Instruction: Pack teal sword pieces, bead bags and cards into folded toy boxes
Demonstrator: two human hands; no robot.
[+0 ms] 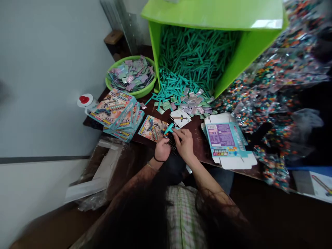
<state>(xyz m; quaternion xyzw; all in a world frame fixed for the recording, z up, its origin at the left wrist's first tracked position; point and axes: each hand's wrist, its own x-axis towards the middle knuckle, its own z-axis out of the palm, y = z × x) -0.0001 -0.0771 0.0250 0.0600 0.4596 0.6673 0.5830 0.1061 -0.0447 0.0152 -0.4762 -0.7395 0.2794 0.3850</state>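
Above the table's front edge my two hands work close together. My right hand (184, 142) is closed, its thumb and fingers pinching a small teal T-shaped plastic hammer (168, 129). My left hand (163, 150) is curled shut at the edge of a dark, studded-looking piece (173, 144), mostly covered by the hands. Just beyond my left hand lies a printed box (149, 128). White printed cards (181, 118) rest beside it, past my fingertips. Fine detail between the hands is too small to tell.
A green bin (154, 52) spills teal hammers and small sachets (194, 103). To its left stands a green basin (107, 81) of sachets, near stacked printed boxes (114, 107). Unfolded cartons (223, 138) lie right, beside bags of colourful pieces (275, 72). A red-topped white bottle (86, 101) stands left.
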